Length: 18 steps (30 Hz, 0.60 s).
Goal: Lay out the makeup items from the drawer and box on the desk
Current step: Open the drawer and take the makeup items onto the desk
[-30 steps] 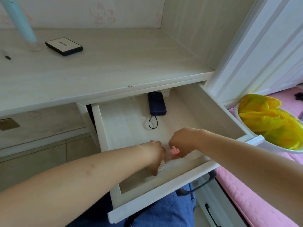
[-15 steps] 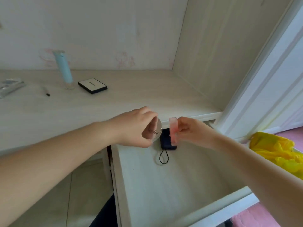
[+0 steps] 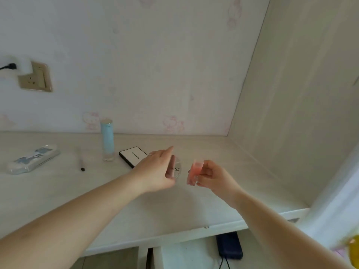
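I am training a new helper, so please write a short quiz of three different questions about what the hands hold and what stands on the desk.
1. True or false: the left hand holds a round clear compact.
2. What does the right hand pinch? A) a black pencil B) a small pink bottle C) a dark power bank
3. Fill in: the tall light blue bottle stands upright on the desk, just left of the flat black-edged ____.

Key: 1 true; 2 B; 3 palette
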Each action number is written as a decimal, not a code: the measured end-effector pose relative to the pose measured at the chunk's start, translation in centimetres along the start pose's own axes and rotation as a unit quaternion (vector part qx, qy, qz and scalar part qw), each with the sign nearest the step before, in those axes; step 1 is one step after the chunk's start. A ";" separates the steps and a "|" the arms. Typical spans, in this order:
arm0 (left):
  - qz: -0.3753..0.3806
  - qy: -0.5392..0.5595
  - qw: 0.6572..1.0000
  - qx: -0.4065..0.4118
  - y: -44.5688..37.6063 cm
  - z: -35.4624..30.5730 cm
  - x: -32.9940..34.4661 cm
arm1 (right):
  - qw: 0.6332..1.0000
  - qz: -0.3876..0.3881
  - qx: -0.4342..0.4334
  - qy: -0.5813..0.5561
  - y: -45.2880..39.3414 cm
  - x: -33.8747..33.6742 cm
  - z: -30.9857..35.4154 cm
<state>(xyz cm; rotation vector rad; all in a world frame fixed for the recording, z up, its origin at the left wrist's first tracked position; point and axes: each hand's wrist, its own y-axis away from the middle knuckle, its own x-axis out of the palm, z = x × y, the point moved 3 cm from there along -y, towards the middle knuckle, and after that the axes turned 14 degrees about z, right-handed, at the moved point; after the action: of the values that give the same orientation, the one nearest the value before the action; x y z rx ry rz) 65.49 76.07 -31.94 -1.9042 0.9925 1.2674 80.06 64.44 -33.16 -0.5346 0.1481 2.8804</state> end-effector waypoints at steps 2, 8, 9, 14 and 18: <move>-0.006 0.005 1.000 -0.007 -1.2 1.1 0.3 | 1.000 -0.014 -0.003 -0.010 -2.3 0.3 -0.5; -0.006 0.006 1.000 -0.016 -3.3 3.6 0.8 | 0.997 -0.057 0.001 -0.061 -7.0 0.9 -1.7; -0.012 0.020 1.000 -0.017 -3.7 4.0 0.8 | 0.996 -0.067 -0.001 -0.057 -7.6 0.9 -1.9; -0.022 0.029 0.999 -0.018 -5.5 5.2 1.1 | 0.994 -0.109 -0.012 -0.024 -9.8 0.0 -2.5; -0.033 0.037 0.999 -0.018 -6.5 6.0 1.4 | 0.993 -0.115 -0.011 -0.020 -11.0 -0.2 -3.1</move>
<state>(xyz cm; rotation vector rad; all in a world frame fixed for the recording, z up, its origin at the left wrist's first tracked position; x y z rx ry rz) 68.61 84.04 -34.61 -2.0067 0.9419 1.1930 83.75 74.64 -36.67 -0.4644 0.0452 2.6692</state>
